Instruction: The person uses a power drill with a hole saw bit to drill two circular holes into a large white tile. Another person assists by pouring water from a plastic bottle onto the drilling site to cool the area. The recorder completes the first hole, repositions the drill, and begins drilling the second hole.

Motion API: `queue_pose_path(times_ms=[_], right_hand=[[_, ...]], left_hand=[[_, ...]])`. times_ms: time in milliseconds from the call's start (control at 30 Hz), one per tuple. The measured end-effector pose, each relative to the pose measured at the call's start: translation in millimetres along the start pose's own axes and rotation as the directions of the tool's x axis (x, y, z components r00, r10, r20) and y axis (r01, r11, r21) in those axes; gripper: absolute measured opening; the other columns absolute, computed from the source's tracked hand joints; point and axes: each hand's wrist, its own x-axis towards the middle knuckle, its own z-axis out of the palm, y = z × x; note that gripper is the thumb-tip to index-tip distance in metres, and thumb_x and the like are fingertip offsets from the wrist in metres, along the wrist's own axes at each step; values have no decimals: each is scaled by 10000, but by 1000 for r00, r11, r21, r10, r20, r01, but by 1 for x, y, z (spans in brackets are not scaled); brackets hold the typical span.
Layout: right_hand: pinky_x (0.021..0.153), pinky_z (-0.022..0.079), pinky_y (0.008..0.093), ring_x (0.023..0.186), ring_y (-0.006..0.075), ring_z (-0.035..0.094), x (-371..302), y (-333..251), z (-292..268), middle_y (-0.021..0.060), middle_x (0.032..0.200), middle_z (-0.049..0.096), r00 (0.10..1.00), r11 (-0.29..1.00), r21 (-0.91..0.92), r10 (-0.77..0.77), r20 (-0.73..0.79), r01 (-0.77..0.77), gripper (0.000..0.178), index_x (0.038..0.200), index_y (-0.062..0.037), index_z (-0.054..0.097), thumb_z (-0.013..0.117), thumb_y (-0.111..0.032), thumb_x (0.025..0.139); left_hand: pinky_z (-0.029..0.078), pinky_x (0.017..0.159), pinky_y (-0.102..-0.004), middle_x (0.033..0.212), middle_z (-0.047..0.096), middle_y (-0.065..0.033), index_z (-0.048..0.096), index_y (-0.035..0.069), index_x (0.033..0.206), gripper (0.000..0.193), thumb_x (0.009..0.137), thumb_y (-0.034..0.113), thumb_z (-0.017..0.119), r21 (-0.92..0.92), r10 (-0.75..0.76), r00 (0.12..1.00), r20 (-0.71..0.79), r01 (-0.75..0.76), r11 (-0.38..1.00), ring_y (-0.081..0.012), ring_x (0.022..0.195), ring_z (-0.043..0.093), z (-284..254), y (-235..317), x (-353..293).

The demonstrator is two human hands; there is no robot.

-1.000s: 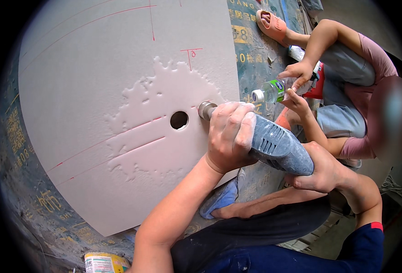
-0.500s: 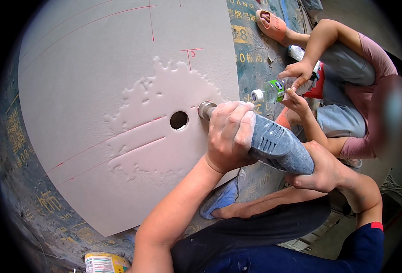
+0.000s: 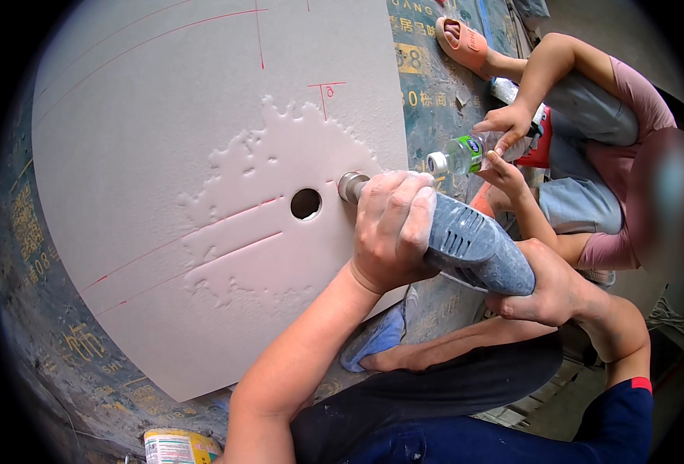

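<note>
Power tool (image 3: 482, 249): blue-grey, dust-smeared, slotted vents (image 3: 463, 231), cylindrical metal bit (image 3: 352, 187).

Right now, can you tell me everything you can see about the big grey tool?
The power tool has a blue-grey body, plastic-looking, with dark slots in its side and pale dusty smears. A silvery, metal-looking round bit sticks out in front, its end against the pale panel, right of the round hole. The tool slants, bit toward upper left, back toward lower right. The left hand wraps its front; the right hand grips its back. I can't tell whether it's spinning.
</note>
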Motion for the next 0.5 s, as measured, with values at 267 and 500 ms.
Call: queue_pose_path(times_ms=[267,500], right_hand=[[815,562,386,807,250,716,0,0,-3,172,870,731,1000,1000,19,14,10,-14,365,1059,70,679,754,-153,779],[821,557,374,822,216,697,0,4,-7,147,884,732,999,995,95,33,33,-36,376,1069,70,678,757,-151,775]], left_hand=[[533,902,-564,1231,662,-248,470,3,1336,668,810,235,810,-10,2,1000,5,-2,1000,-419,1057,678,0,0,2],[533,898,-561,1222,662,-249,477,4,1330,665,794,223,805,-19,-5,1000,30,6,1000,-426,1051,675,1,-1,3]])
